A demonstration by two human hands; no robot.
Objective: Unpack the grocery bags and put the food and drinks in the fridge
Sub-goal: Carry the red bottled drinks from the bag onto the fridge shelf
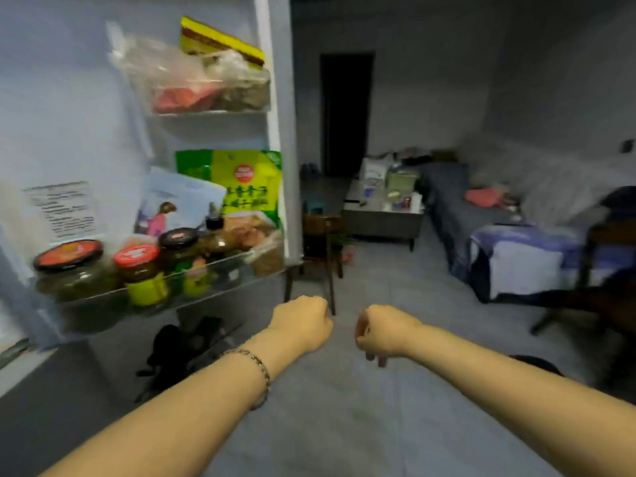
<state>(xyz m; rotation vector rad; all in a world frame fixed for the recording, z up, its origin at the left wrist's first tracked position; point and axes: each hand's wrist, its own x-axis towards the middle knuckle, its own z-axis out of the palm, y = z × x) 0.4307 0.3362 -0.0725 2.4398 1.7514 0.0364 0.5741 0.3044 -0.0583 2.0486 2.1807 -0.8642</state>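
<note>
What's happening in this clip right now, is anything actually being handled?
Nothing is being handled. The person stands beside the open fridge door, both arms stretched forward over the floor. The left hand and right hand are loosely curled and hold nothing. The door's lower shelf already carries several jars and a green food pouch; the upper shelf holds bagged items. Across the room, a low table is crowded with things too blurred to identify.

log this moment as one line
left hand: empty, curled | right hand: empty, curled | fridge door: open | door shelves: stocked
</note>
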